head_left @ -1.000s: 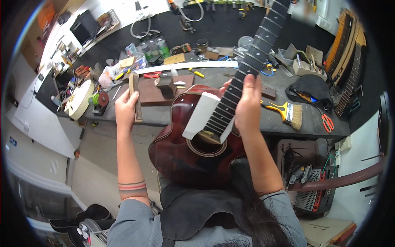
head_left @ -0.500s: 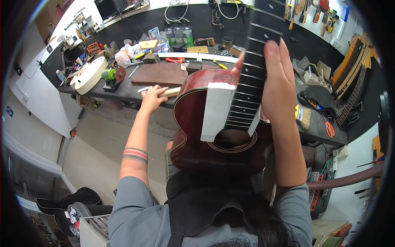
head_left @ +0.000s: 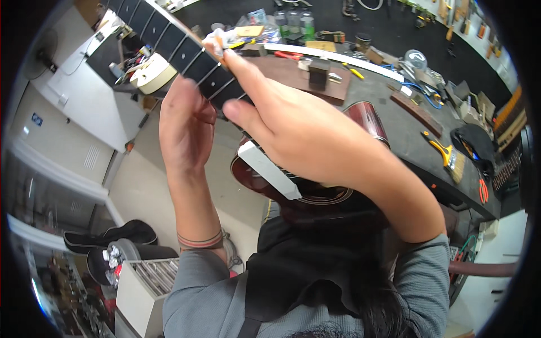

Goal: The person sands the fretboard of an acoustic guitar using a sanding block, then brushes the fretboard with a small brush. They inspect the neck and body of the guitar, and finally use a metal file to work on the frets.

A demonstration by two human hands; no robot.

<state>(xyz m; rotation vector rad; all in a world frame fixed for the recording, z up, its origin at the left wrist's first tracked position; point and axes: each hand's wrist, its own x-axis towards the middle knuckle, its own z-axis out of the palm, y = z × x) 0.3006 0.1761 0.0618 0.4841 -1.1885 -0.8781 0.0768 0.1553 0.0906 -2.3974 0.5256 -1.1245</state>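
A dark red acoustic guitar (head_left: 259, 183) rests in my lap, its neck slanting up to the far left. White paper strips (head_left: 270, 169) lie on the body along the fretboard (head_left: 160, 34). My right hand (head_left: 304, 127) is closed around the neck, index finger along the far edge and thumb on the near side. Against the neck's near edge, my left hand (head_left: 183, 127) is slightly blurred, its fingers curled at the neck and partly hidden. My right forearm covers part of the body and the soundhole.
On the dark workbench (head_left: 377, 121) lie a brown board (head_left: 267, 70), a dark block (head_left: 319, 75), a yellow-handled brush (head_left: 448, 158) and red pliers (head_left: 483, 190). A cream guitar body (head_left: 153, 74) sits at the left end. A drawer unit (head_left: 138, 301) stands at lower left.
The neck has swung to the left. My left hand has let go of the wooden-handled tool and come to the neck. My right hand has moved left with the neck.
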